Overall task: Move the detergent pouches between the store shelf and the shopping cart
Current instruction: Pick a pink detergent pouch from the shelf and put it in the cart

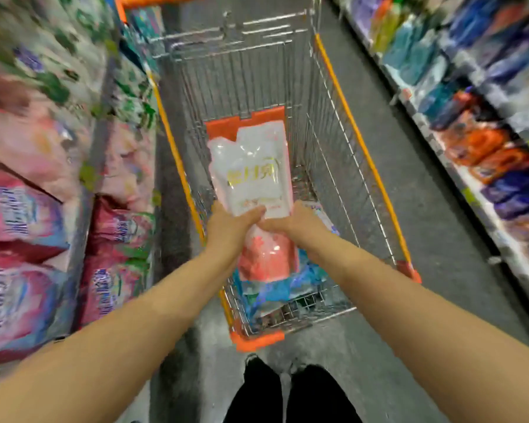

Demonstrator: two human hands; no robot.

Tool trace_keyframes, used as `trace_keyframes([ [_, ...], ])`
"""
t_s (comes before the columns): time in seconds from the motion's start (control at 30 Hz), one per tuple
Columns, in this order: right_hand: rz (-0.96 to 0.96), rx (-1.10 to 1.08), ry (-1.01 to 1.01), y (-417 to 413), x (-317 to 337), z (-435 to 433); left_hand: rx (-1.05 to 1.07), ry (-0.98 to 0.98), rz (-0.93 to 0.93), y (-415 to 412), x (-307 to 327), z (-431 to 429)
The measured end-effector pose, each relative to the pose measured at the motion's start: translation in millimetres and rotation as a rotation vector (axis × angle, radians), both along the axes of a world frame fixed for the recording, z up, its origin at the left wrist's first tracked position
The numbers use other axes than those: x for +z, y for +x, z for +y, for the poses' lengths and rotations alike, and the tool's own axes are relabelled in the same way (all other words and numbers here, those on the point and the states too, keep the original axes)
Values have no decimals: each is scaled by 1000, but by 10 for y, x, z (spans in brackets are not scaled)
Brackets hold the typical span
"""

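Pouch [251, 169] in hands [258, 222] above cart [361, 141]

White pouch [251, 169]: gold characters on front, blurred, unreadable. Shelf packs [19, 215]: blue lettering, motion-blurred, not legible.

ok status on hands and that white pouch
Left hand and right hand both gripping glossy white plastic detergent pouch by its near end, above wire shopping cart. Pink pouch directly below.

Grey aisle floor [434, 190], blurred blue, purple and orange packs on the far right-hand racks [495, 160], black trousers [290, 395] at the bottom edge, dark shoe tips [252, 360]
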State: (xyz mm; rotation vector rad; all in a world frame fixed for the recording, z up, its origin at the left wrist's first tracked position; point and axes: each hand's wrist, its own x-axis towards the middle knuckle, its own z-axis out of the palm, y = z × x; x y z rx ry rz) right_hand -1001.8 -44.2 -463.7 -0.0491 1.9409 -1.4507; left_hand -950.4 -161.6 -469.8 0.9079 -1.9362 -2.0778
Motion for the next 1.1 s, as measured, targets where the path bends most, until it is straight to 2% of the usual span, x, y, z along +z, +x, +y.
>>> trace_keyframes([
  [0.07, -95, -77, -12, -84, -375, 46, -26, 73, -71, -127, -352, 35],
  [0.23, -318, -166, 160, -300, -1180, 30, 80, 294, -309, -334, -1170, 109],
  [0.37, -419, -215, 215, -451, -1605, 32, 149, 316, -507, -522, -1698, 136],
  [0.57, -436, -138, 331, -844, -2052, 22, 130, 253, -624, -882, -2079, 219],
  [0.7, -395, -70, 385, -965, -2121, -66, 133, 131, -766, -975, -2181, 180],
  [0.83, -338, 106, 482, -1051, -2085, -133, 142, 49, -873, -998, -2179, 154],
  [0.97, -263, 180, 518, -1116, -2050, -151, 176, 25, -863, -997, -2116, 62],
  [1.1, -172, 176, 554, -1101, -2003, -208, 170, -110, -800, -989, -1986, -23],
])
